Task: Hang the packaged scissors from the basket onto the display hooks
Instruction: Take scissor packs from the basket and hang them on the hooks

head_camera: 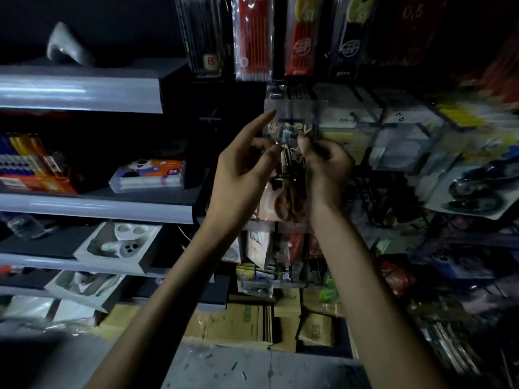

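A clear pack of scissors (pixel 286 169) with brown handles is held upright in front of the dark hook rack (pixel 365 192). My left hand (pixel 244 167) pinches the pack's left edge with thumb and bent fingers, its forefinger stretched up and right. My right hand (pixel 325 161) grips the pack's right side, thumb pressed on its front near the top. The pack's upper part overlaps another clear hanging pack (pixel 292 113), and the hook itself is hidden. The basket is out of view.
Pen and pencil packs (pixel 252 37) hang above. Grey shelves (pixel 92 209) on the left hold marker boxes and white trays. More blurred packaged goods (pixel 471 186) hang at the right. Cardboard boxes (pixel 252 321) stand on the floor below.
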The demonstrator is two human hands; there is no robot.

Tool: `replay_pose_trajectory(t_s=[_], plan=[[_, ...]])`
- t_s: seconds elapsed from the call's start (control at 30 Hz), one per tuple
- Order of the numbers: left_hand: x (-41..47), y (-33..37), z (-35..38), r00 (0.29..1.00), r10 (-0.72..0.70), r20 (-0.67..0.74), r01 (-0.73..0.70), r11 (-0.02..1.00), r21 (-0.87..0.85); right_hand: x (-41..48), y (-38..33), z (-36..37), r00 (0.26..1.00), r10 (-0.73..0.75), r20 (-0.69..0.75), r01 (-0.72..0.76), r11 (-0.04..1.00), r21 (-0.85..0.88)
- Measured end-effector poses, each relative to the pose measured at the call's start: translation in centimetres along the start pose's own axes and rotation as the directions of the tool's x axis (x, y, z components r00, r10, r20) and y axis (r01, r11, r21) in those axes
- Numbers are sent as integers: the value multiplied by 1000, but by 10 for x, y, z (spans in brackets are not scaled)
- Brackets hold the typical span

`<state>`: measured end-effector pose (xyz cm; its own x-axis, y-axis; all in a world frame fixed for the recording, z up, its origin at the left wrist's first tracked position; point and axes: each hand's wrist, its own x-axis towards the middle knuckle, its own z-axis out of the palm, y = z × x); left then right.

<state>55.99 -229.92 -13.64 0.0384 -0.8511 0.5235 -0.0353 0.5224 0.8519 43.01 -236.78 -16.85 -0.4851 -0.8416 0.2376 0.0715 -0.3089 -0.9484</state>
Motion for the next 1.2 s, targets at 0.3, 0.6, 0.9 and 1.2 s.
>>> replay_pose_trajectory(t_s=[0.3,0.6,0.9,1.2], plan=[[-15,-17,-2,996,-68,-49,72,993,93,-4,5,-9,995,94,25,-94,995,-21],[-21,-87,-10,965,-147,-219,201,948,246,-14,16,-27,990,113,88,-107,991,-75],[-23,-104,1,934,-326,-144,343,933,112,-20,30,-42,982,113,150,-105,993,-61],[-40,-105,11,961,-222,-164,235,970,60,-58,57,-59,971,-16,237,59,983,-175]])
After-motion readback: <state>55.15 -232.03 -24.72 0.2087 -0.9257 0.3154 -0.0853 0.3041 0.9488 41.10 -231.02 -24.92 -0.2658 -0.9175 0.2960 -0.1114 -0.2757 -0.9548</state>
